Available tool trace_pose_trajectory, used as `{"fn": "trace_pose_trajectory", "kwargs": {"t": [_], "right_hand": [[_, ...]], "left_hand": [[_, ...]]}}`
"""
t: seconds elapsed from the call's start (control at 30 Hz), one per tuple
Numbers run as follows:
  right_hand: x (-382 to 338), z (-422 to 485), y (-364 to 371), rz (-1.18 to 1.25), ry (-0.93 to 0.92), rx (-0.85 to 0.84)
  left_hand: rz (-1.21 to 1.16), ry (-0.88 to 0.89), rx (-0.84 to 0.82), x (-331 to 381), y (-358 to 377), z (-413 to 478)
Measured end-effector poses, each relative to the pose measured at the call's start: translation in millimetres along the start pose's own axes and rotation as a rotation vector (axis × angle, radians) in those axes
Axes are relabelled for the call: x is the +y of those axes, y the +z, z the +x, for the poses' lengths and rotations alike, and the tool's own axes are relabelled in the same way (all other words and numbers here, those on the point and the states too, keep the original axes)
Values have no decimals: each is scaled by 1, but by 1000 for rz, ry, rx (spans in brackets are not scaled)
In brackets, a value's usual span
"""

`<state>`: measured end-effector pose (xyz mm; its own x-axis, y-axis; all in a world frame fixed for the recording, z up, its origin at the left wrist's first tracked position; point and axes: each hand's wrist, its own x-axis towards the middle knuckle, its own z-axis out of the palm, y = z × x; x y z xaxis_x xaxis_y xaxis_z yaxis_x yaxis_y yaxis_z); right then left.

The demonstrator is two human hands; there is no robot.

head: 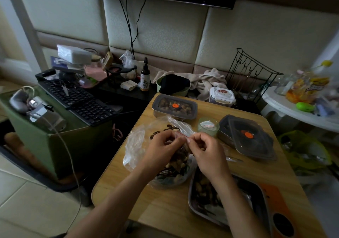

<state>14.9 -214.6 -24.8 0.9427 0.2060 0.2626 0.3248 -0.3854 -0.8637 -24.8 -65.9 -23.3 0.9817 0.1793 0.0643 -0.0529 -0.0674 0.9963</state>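
A clear zip bag [170, 171] holding mixed nuts and dark striped seeds stands on the wooden table [165, 206]. My left hand [161, 146] and my right hand [205, 149] meet above it, and both pinch the bag's top edge with its red seal strip [184, 134]. A second clear bag [135, 142] lies crumpled to the left, with more seeds behind my hands. A metal tray [244, 186] with nuts and shells sits at the lower right, partly hidden under my right forearm.
Behind stand a lidded box of nuts [175, 106], a small green cup [208, 126] and a tilted lidded container [247, 136]. Two keyboards [80, 100] and clutter lie to the left. A white side table [300, 109] stands right, with a green basket [304, 149] below it.
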Motion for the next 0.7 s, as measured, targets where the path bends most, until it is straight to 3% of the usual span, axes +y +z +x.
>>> {"fn": "trace_pose_trajectory", "kwargs": {"t": [0.37, 0.57, 0.7], "right_hand": [[-2, -3, 1, -68, -57, -17], [-4, -4, 0, -76, -68, -23], [-5, -4, 1, -44, -37, -8]], "left_hand": [[58, 21, -11, -9, 0, 5], [-117, -9, -24, -5, -3, 4], [-89, -9, -35, -7, -1, 4]]}}
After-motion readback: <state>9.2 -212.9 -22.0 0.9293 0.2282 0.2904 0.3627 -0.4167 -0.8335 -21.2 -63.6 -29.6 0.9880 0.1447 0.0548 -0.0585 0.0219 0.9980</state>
